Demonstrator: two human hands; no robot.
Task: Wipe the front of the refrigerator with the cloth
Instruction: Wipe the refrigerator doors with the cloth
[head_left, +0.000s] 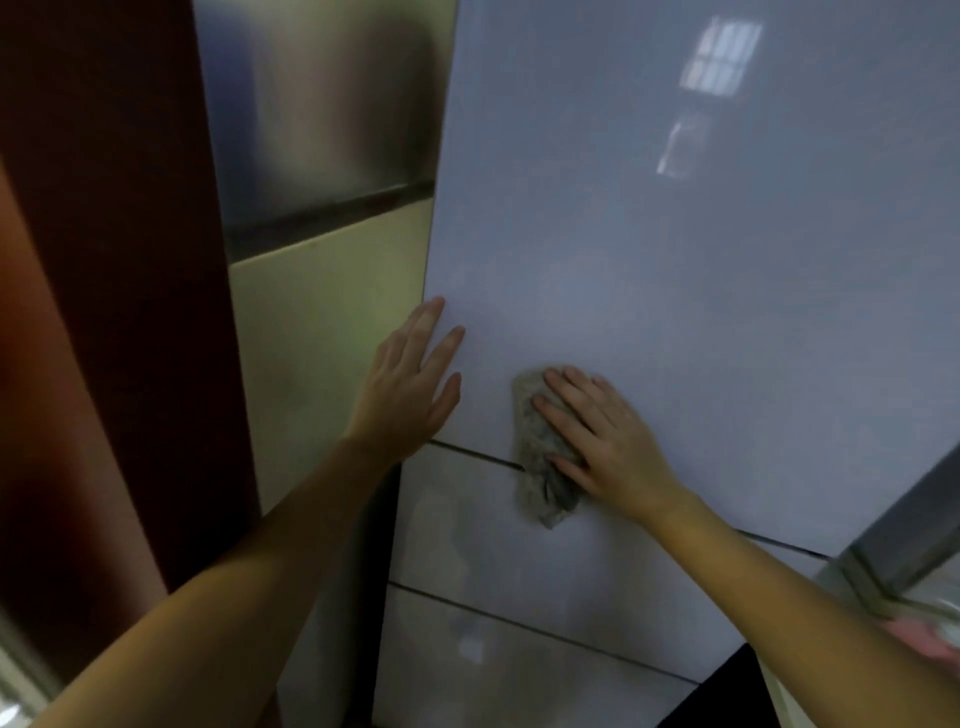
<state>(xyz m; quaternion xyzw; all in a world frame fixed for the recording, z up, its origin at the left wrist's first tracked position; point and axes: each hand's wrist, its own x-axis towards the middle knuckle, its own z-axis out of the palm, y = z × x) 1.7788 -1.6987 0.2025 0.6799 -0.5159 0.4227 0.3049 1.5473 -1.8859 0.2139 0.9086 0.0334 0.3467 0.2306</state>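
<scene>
Setting: kitchen corner, dim and slightly blurred; pale glossy refrigerator (649, 234) fills most of the view, seen from above and close up.
Cloth: grey, crumpled cloth (540, 462) pressed against the refrigerator front, lying across the dark seam (467, 453) between the tall upper door and the drawer front below it.
Right hand: right hand (602, 441) flat on the cloth, fingers spread and extended, palm pinning it to the door; not curled around it.
Left hand: left hand (410, 384) open, fingers straight, palm laid flat on the upper door near its left edge, just above the seam; apart from the cloth.
Refrigerator front: second seam (519, 626) lower down, separating two drawer fronts; window reflection (719, 57) high on the door.
Left of refrigerator: tiled wall (322, 322), cream below, grey-shiny above; dark red-brown panel (119, 260) beyond it.
Lower right: grey countertop edge (904, 525); something pink (924, 639), too blurred to identify.
</scene>
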